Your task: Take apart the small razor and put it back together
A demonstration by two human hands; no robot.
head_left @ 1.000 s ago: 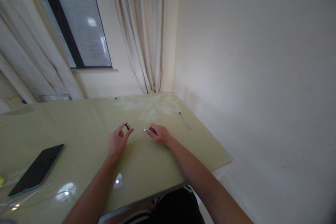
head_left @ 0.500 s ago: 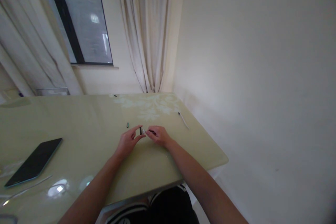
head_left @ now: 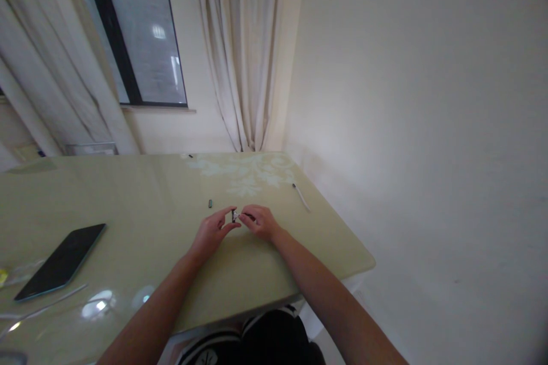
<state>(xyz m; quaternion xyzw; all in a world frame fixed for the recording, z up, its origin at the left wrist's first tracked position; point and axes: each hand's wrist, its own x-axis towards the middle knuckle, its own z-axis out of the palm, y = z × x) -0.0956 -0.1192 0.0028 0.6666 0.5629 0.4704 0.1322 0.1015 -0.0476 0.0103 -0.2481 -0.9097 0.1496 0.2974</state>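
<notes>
On the glossy, pale-green tabletop (head_left: 141,199), the left hand (head_left: 214,230) pinches a small dark piece (head_left: 233,216) by its ends; the right hand (head_left: 258,220) grips a slim dark object (head_left: 250,217) against it.

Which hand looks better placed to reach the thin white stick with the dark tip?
Probably the right hand: the thin white stick lies beyond it to the right, farther from the left hand. Both hands are occupied, though.
</notes>
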